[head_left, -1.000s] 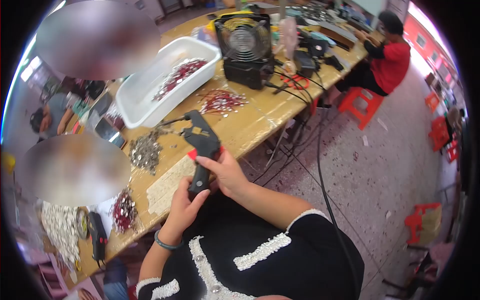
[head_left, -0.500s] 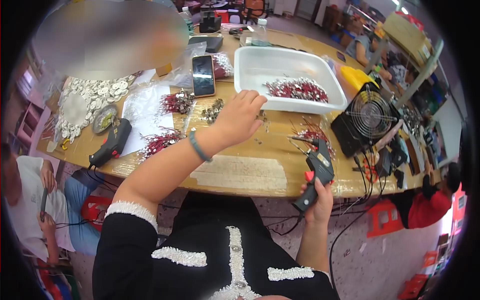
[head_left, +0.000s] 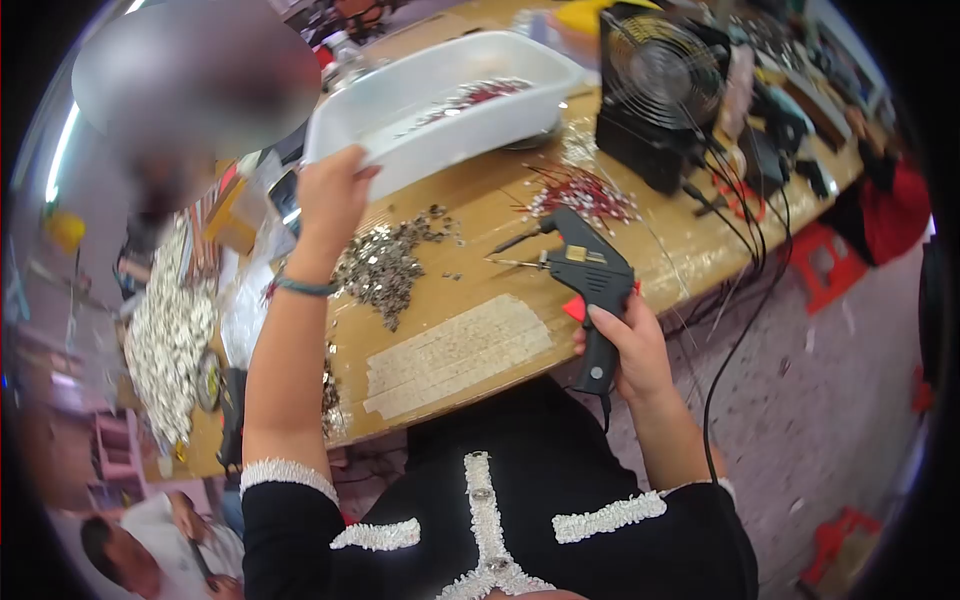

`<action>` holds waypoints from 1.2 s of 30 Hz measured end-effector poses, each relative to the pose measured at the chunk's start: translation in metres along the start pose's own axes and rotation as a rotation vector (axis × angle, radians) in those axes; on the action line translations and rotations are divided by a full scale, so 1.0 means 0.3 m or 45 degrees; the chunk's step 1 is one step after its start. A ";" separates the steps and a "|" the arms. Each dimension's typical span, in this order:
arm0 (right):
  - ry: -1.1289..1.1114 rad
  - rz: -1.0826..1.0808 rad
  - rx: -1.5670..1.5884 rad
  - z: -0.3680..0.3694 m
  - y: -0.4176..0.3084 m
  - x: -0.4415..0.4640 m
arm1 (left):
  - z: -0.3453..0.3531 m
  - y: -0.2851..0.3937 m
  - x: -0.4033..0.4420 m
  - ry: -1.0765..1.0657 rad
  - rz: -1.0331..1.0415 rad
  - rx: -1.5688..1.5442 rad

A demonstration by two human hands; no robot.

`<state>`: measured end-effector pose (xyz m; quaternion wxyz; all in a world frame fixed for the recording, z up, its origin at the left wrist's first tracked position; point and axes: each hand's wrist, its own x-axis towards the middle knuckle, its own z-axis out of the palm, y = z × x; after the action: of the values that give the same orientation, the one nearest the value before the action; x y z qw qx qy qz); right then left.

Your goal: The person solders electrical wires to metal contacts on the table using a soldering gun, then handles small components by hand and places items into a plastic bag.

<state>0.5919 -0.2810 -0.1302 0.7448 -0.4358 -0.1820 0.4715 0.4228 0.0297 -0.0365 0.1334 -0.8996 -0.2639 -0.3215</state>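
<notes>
Head view: lower left, well apart from the white tub (head_left: 450,150), a co-worker in a pale top (head_left: 165,545) sits beyond the counter (head_left: 490,205), holding a dark stick-like object. On the counter, left of the tub and nearer the wearer, spreads a heap of pale pieces (head_left: 170,335); beside it are a second dark tool (head_left: 231,415) and a clear plastic bag (head_left: 245,325). A phone (head_left: 287,195) just left of the tub is partly covered by the left hand (head_left: 337,195). That hand has its fingers bent at the tub's near left corner; whether it grips the rim I cannot tell. Its forearm blocks part of the counter.

Just in front of the tub lies a heap of small metal pieces (head_left: 380,270), and nearer still a pale taped strip (head_left: 460,355). To the tub's near right, the right hand (head_left: 635,350) grasps a black gun-shaped tool (head_left: 592,265) by its handle, prongs pointing left above the counter. Red wires (head_left: 590,195) lie behind it, right of the tub. Farther right, a black fan (head_left: 660,90) and tangled cables (head_left: 755,235) crowd that side.
</notes>
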 end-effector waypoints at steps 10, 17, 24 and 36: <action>-0.033 -0.023 0.055 -0.024 0.006 -0.006 | -0.057 -0.034 -0.041 0.071 -0.158 -0.210; -0.024 -0.030 0.055 -0.016 0.017 0.000 | -0.129 0.028 -0.133 0.070 -0.198 -0.124; 0.074 0.055 0.106 0.003 -0.004 0.008 | -0.303 0.053 -0.239 0.097 -0.170 -0.036; 0.117 -0.286 -0.092 0.091 -0.143 0.470 | -0.640 -0.002 -0.477 0.108 -0.268 0.165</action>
<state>0.6656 -0.1540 -0.0996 0.7843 -0.4602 -0.2123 0.3578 0.2314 -0.1042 0.0162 0.1678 -0.8420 -0.3712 -0.3536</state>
